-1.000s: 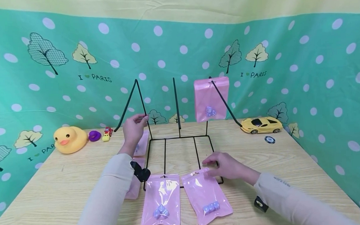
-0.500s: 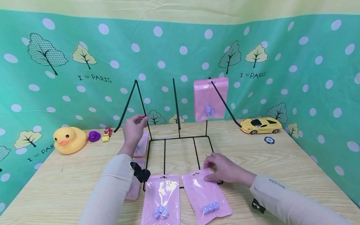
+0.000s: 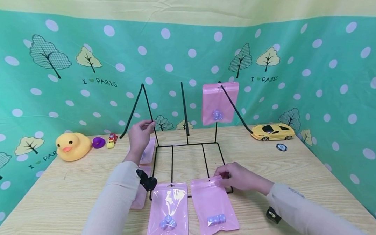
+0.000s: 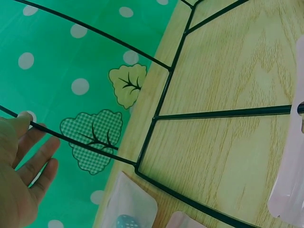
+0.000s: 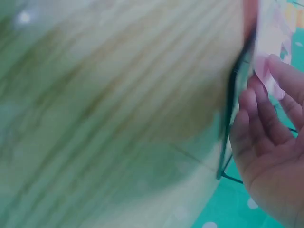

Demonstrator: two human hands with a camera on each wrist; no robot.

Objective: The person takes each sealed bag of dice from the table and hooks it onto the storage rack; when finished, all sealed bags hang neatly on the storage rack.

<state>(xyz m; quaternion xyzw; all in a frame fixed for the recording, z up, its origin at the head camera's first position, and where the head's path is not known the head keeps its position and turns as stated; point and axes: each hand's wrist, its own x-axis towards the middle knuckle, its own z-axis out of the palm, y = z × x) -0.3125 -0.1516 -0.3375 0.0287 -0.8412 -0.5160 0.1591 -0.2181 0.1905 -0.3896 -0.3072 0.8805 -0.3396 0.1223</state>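
A black wire display rack (image 3: 176, 145) with long sloping hooks stands mid-table. My left hand (image 3: 139, 136) pinches its left upright; in the left wrist view the thumb lies across the wire (image 4: 71, 140). My right hand (image 3: 239, 176) pinches the top right corner of a pink zip bag (image 3: 213, 200) with several dice in a row at its bottom. In the right wrist view, thumb and fingertips meet at the bag's edge (image 5: 270, 45). Beside it lies a second pink zip bag (image 3: 169, 204) with dice. Another pink bag (image 3: 217, 100) hangs from the rack's right hook.
More pink bags (image 3: 148, 150) lie left of the rack, partly behind the left arm. A yellow duck (image 3: 73, 147), a small purple toy (image 3: 98, 142) and a small red-and-yellow toy (image 3: 111, 140) stand back left. Back right are a yellow toy car (image 3: 273, 132) and a round chip (image 3: 281, 147).
My right hand has closed on the bag's top corner, and the bag has turned straighter, its lower end moving left. The hanging bag has swung slightly. My left hand has stayed on the upright.
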